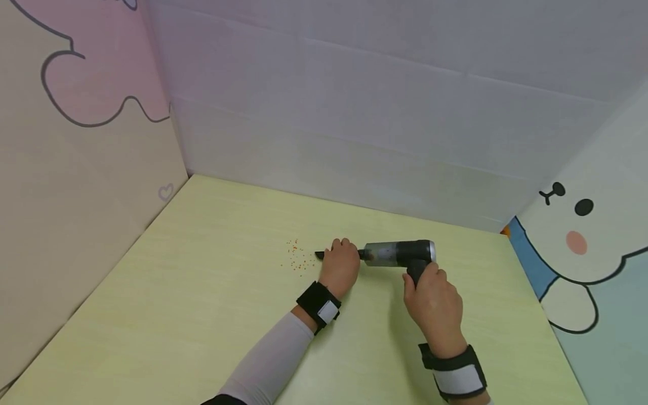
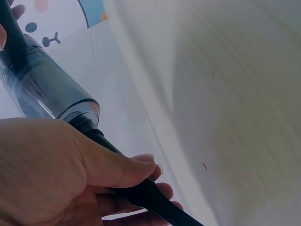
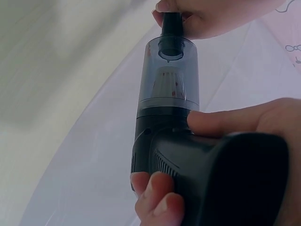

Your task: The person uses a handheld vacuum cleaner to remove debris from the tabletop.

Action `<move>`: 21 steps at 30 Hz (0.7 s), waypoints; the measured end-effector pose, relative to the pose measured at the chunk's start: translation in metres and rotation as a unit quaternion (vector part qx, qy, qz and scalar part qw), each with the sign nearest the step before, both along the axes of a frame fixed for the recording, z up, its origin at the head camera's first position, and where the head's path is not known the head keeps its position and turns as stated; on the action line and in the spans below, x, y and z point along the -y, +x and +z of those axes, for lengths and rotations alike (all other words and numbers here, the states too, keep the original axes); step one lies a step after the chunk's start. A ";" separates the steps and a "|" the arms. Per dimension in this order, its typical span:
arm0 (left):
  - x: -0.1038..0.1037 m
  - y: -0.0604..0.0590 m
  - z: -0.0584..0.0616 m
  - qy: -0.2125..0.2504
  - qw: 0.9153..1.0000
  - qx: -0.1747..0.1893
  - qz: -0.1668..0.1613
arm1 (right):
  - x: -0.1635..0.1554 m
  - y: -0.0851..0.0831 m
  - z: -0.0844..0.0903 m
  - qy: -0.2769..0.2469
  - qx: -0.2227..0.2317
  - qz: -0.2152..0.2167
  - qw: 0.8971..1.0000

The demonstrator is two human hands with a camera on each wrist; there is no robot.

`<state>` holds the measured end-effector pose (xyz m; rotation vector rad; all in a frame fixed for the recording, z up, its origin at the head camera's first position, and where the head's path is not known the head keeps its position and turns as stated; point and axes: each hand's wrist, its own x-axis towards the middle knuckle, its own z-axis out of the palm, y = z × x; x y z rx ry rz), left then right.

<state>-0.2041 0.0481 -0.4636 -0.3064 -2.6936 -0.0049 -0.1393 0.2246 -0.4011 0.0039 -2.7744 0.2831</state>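
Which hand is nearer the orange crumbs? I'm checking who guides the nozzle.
Left. The left hand grips the vacuum nozzle just right of the crumbs; the right hand holds its handle, farther right.

A staged play-corner set, not a lived-in room: a pale yellow-green bench boxed in by plain white panels, with cartoon-printed boards at frame left and right.

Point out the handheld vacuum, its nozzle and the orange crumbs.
handheld vacuum [image 1: 400,252], head view, on its barrel.
nozzle [image 2: 155,200], left wrist view, on the black tube below the fingers.
orange crumbs [image 1: 296,257], head view, middle of the scatter.
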 end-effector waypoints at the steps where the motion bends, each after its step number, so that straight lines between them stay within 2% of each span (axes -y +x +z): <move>1: 0.000 0.000 0.000 -0.004 1.000 -0.003 0.002 | 0.000 0.000 0.001 -0.001 0.002 0.000 1.000; 8: 0.003 0.004 0.001 -0.015 1.000 -0.017 0.010 | 0.002 0.001 0.001 -0.005 0.017 0.002 1.000; 21: 0.007 0.009 0.011 -0.034 0.999 0.001 0.011 | 0.006 0.002 0.002 -0.001 0.011 0.003 1.000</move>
